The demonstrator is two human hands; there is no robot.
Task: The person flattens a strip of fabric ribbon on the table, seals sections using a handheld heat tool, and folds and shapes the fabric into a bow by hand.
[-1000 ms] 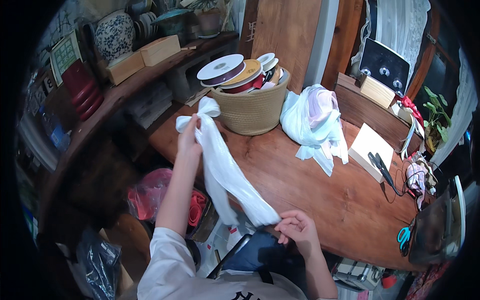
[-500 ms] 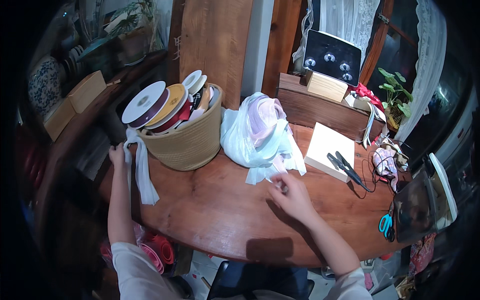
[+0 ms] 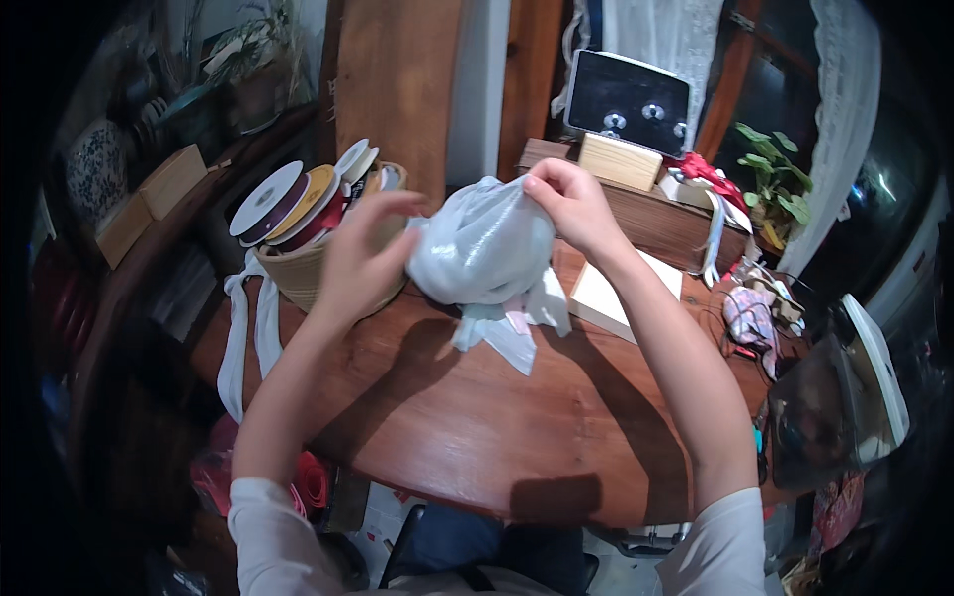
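Observation:
A bundle of sheer, shiny pale blue fabric point(image 3: 482, 248) sits on the table behind and between my hands. Its loose strips point(image 3: 502, 333), one of them pinkish, hang down in front onto the wood. My right hand point(image 3: 574, 207) pinches the top right edge of the fabric between thumb and fingers, drawing it up into a peak. At the bundle's left side is my left hand point(image 3: 370, 256), smeared by motion, with thumb and fingers apart and nothing visible between them. Whether its fingertips touch the fabric I cannot tell.
A woven basket point(image 3: 298, 280) of ribbon spools point(image 3: 268, 204) stands left, a white ribbon point(image 3: 234, 343) trailing beside it. A pale block point(image 3: 606, 306) lies partly behind my right forearm. Rightward are a clear bin point(image 3: 815, 417) and patterned cloth point(image 3: 747, 318); a tablet point(image 3: 628, 104) stands behind.
My left hand has left the white ribbon by the basket and come to the bundle. My right hand has risen to the fabric's upper edge. Pale blue fabric now covers the lavender part.

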